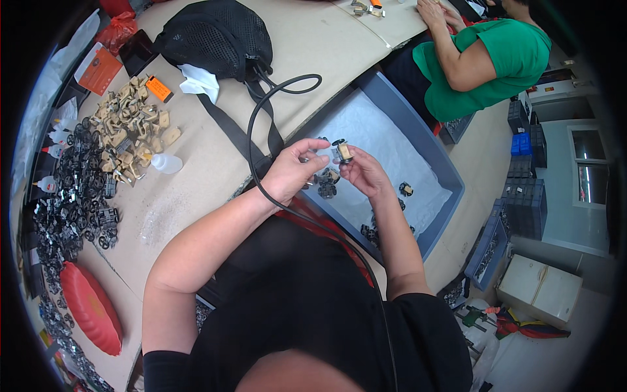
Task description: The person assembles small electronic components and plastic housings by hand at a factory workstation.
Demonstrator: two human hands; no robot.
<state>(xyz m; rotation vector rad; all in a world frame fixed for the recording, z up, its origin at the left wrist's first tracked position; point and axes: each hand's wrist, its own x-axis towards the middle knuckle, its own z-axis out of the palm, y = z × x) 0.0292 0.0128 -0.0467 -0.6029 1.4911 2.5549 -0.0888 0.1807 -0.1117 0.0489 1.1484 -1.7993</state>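
Note:
My right hand [364, 172] pinches a small tan and black wheeled piece [344, 153], like a toy vehicle part, above the blue-grey bin. Just left of it, my left hand [302, 168] is curled, thumb and fingertips close to the piece. Whatever those fingers may hold is too small to make out. Below the hands, several dark wheeled pieces [327, 184] lie near the bin's close side. A further wheeled piece [406, 189] rests on the white sheet [428, 196] lining the bin [452, 204].
On the table at left are a heap of tan parts [134, 127], many black wheeled parts [78, 183], a white squeeze bottle [167, 163] and a red tray [91, 308]. A black mesh bag [215, 36] lies beyond. A black cable [251, 140] crosses my left forearm. A co-worker [493, 62] in green sits at upper right.

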